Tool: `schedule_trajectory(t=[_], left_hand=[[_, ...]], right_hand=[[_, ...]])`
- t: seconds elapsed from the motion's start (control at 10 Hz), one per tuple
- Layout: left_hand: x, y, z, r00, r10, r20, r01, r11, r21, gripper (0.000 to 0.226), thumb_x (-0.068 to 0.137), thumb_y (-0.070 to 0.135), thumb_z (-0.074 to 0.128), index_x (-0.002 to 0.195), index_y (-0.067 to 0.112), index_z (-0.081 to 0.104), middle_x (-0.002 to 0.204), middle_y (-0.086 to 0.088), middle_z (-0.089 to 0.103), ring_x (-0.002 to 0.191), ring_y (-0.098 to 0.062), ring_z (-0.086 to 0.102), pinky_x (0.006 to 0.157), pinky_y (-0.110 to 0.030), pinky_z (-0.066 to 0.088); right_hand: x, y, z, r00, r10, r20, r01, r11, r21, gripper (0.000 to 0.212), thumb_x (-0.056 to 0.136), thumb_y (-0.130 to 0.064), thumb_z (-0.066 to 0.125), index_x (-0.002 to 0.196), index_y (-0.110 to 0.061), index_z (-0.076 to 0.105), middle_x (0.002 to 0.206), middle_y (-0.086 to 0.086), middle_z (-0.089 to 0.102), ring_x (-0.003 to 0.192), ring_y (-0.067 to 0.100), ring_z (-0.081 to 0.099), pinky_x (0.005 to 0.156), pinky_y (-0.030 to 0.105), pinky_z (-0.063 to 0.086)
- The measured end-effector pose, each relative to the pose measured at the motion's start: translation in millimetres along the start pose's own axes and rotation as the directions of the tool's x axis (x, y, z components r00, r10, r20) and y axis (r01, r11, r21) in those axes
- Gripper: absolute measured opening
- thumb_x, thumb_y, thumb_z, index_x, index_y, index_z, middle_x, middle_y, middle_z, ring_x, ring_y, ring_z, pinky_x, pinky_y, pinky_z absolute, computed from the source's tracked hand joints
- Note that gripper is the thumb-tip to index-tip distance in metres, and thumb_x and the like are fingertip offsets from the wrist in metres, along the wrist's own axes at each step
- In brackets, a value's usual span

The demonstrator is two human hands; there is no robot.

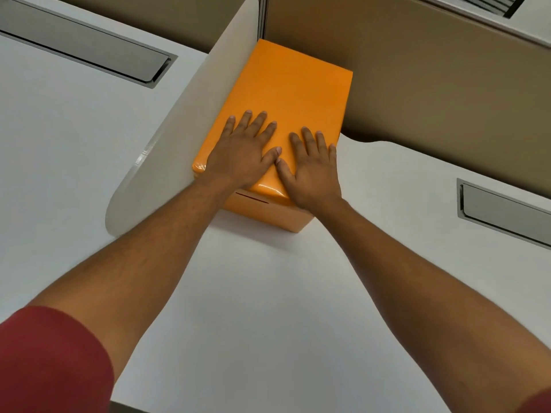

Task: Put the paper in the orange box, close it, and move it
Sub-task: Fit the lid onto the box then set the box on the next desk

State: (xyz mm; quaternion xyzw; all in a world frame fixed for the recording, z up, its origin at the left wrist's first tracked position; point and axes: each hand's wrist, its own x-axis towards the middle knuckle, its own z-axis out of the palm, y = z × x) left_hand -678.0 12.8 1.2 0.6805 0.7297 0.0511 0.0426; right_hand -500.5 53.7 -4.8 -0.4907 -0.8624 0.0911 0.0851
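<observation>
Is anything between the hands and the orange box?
No. Both the left hand and right hand lie flat on the lid of the closed orange box; nothing visible separates them.

Box (pixel 286 93): bright glossy orange on the lid, a slightly duller orange on the front wall, plain throughout, with one thin dark slot line on the front. Desk (pixel 253 293): plain white. Divider (pixel 190 114): off-white, unpatterned. Back panel (pixel 432 84): flat tan-brown. Cable trays (pixel 83 43): matt grey. Sleeve (pixel 50 362): solid dark red.
</observation>
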Motion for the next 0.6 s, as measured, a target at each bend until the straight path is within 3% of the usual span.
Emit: schedule_trajectory(t=[0.4, 0.6], left_hand=[[2, 6, -8, 1.000, -0.021, 0.020, 0.020, 0.999, 0.048, 0.071, 0.105, 0.061, 0.018, 0.165, 0.023, 0.018, 0.174, -0.007, 0.015, 0.161, -0.031, 0.010, 0.129, -0.057, 0.006], [-8, 31, -33, 0.984, 0.051, -0.168, -0.018, 0.981, 0.192, 0.064, 0.108, 0.050, 0.028, 0.158, 0.011, 0.036, 0.166, -0.015, 0.035, 0.156, -0.033, 0.028, 0.128, -0.058, 0.012]], right_hand=[[6, 1, -3, 0.999, 0.005, 0.039, -0.007, 0.999, 0.053, 0.074, 0.101, -0.063, 0.026, 0.162, -0.022, 0.028, 0.172, 0.007, 0.019, 0.160, 0.033, 0.010, 0.127, 0.058, 0.004], [-5, 19, -34, 0.993, 0.043, -0.113, 0.019, 0.870, 0.493, 0.063, 0.098, -0.040, 0.051, 0.155, -0.018, 0.039, 0.168, 0.008, 0.031, 0.158, 0.029, 0.020, 0.128, 0.051, 0.009]])
